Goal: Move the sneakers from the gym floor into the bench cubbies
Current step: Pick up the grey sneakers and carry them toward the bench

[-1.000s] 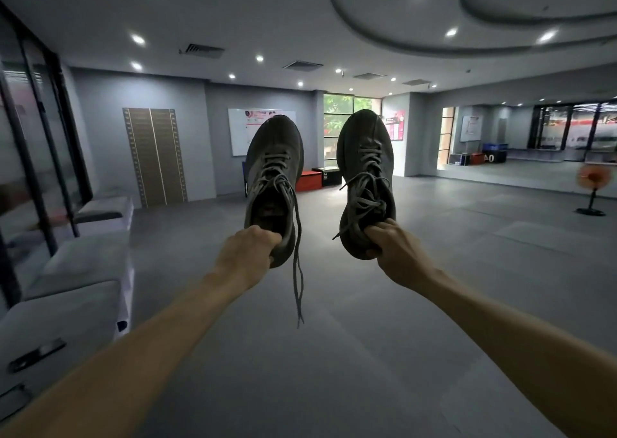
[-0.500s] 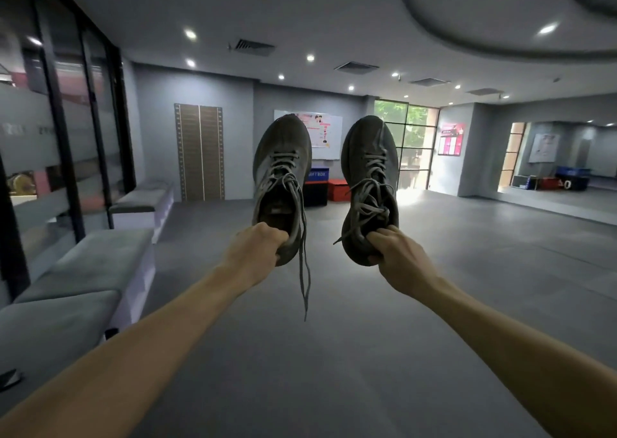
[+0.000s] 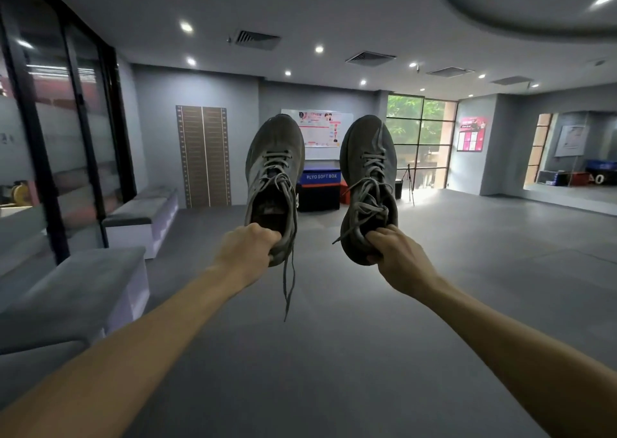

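Observation:
Two dark grey sneakers hang in the air in front of me, toes pointing up and away. My left hand (image 3: 245, 247) grips the heel collar of the left sneaker (image 3: 273, 170); a loose lace dangles below it. My right hand (image 3: 397, 254) grips the heel of the right sneaker (image 3: 367, 170), fingers curled into its opening. Grey-topped benches stand along the left wall, a near bench (image 3: 76, 290) and a far bench (image 3: 143, 210). Their cubby openings are hidden from this angle.
Glass partitions with black frames (image 3: 50, 157) run behind the benches. A blue and black plyo soft box (image 3: 320, 187) stands at the far wall behind the sneakers, and a tripod (image 3: 409, 184) stands by the window. Grey mat floor (image 3: 334, 354) stretches ahead and to the right.
My view has swung left: the benches and glass wall have slid further into the frame and the mirror wall has moved toward the right edge. Both hands still hold the sneakers at the same height.

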Demonstrator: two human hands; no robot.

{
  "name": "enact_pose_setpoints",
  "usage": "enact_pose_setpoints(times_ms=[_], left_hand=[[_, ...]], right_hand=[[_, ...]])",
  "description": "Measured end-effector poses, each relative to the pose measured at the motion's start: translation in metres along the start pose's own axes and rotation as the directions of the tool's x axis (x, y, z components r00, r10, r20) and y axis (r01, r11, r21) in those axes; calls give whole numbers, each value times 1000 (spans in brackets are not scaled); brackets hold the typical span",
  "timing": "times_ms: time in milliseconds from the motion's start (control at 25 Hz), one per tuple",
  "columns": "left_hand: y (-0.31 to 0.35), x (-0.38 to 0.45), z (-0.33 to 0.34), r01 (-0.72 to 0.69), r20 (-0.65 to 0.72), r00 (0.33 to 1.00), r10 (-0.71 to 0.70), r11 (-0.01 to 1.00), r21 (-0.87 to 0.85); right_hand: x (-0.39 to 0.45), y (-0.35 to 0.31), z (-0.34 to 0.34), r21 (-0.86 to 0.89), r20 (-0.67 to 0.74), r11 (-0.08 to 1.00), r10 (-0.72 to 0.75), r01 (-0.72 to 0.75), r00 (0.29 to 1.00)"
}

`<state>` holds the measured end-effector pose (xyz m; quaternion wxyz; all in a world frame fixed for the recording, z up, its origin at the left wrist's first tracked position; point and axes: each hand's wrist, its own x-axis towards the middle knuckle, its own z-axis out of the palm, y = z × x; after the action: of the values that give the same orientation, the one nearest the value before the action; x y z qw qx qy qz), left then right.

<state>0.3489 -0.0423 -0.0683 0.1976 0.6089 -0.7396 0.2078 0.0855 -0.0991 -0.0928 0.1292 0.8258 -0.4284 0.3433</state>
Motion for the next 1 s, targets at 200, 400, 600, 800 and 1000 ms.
enact_pose_setpoints(times_ms=[200,400,600,800,1000], left_hand=[[-50,118,92,24,4,1000,-24,1000,-1],[-105,239,178,77,-12,997,-76,997,16],[-177,344,258,139,-2,990,-139,990,33],[-276,444,348,174,-8,985,-174,984,38],[-390,554,420,179,12,984,-180,982,63]], right_hand=[[102,81,100,33,14,999,-21,20,1000],[222,164,194,65,24,998,-16,14,1000],[341,218,303,90,73,995,-38,31,997],[452,251,420,71,104,994,-95,88,990],[581,275,532,96,110,993,-79,68,991]])
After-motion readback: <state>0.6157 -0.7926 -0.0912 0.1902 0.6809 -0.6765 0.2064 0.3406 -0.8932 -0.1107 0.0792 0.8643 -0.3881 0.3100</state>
